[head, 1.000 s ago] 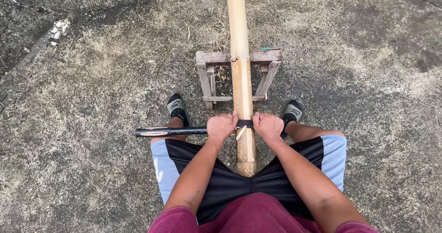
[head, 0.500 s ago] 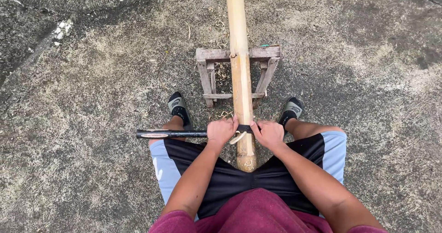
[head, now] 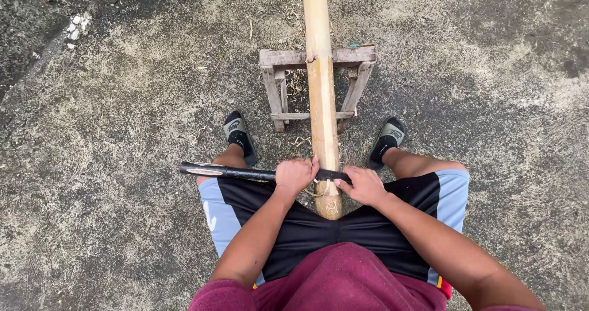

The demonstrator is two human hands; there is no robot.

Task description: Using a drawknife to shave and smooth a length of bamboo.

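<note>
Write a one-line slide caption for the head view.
Both hands, left hand and right hand, grip a dark blade across a bamboo pole resting on a wooden stand.

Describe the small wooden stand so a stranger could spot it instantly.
Follow the long bamboo pole up the concrete ground, past the person's sandalled feet. The wooden stand sits under the pole: a weathered grey frame with splayed legs and shavings beneath, the only built piece there.

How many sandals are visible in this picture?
2. The left sandal lies on the concrete left of the bamboo pole; the right sandal lies to its right. Both are near the wooden stand.
</note>
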